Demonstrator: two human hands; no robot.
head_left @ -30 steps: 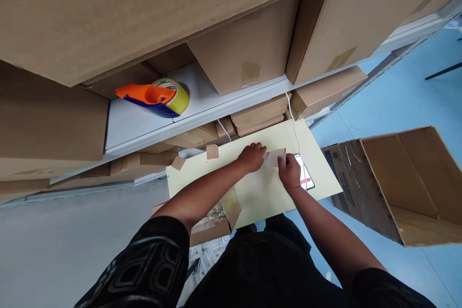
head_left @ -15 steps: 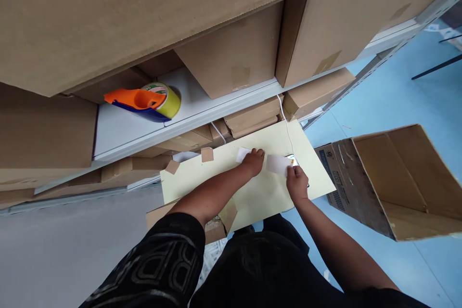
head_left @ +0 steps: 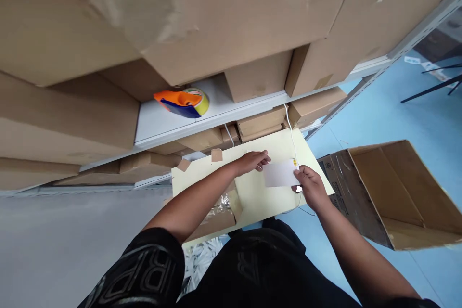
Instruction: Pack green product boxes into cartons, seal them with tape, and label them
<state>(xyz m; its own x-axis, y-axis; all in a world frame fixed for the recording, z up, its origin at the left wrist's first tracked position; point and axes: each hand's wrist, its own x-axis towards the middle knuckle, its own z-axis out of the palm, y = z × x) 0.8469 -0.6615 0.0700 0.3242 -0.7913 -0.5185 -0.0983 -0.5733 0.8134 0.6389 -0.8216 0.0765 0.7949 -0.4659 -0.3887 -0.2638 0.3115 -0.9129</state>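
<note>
My right hand [head_left: 309,184] pinches the right edge of a white paper label [head_left: 279,173] and holds it just above a pale yellow board [head_left: 260,197]. My left hand [head_left: 252,161] hovers at the label's left side, fingers loosely curled, thumb and fingertips close to its corner; whether they touch it is unclear. A small yellow mark shows at the label's upper right corner. A phone lies mostly hidden under my right hand.
An orange and blue tape dispenser [head_left: 182,102] lies on a white shelf [head_left: 159,122] among stacked cardboard boxes. An open carton [head_left: 397,192] lies on the blue floor at right. A small box of clear bags [head_left: 216,211] sits under my left forearm. A white cable [head_left: 292,134] crosses the board.
The two pieces of label have parted; my right hand has lifted the white label toward me, away from the phone. My left hand let its piece go. The view has tilted up.
</note>
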